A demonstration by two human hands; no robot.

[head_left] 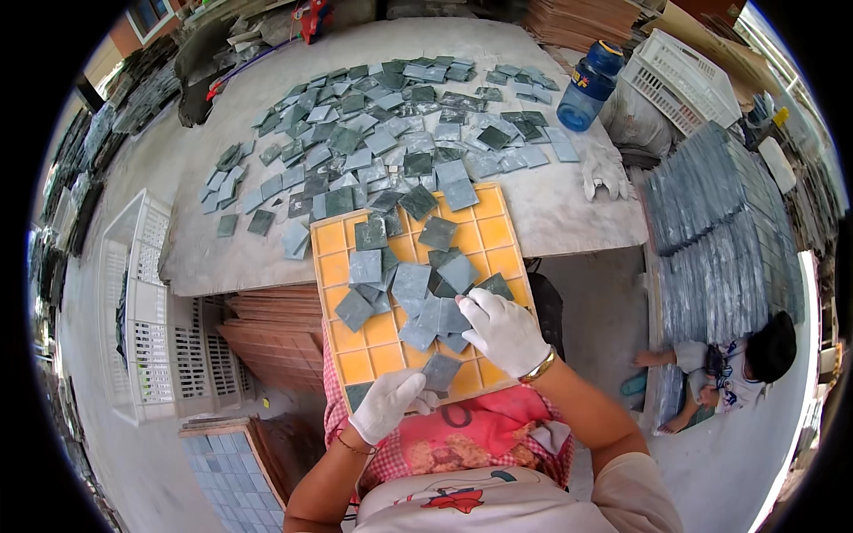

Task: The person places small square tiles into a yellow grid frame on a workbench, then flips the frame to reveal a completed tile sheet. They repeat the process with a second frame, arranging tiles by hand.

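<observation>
A yellow gridded tray (pixel 388 358) with a pale frame slopes from the table edge down to my lap. Overlapping square stone tiles, grey and dark green, lie loose across its middle; one dark tile (pixel 357 394) sits in the corner cell beside my left wrist. My left hand (pixel 387 406), in a white glove, is closed on the edge of a grey tile (pixel 441 370) above the tray's near side. Gloved too, my right hand (pixel 505 332) has its fingers closed at the edge of a grey tile (pixel 451 314) in the loose pile; its fingertips are partly hidden.
Many loose tiles (pixel 346 138) cover the table (pixel 222 266) beyond the tray. A blue bottle (pixel 586 89) and a spare glove (pixel 606 173) lie toward its right side. White crates (pixel 151 311) stand left. Stacked tiles (pixel 711 240) and a seated person (pixel 733 373) are right.
</observation>
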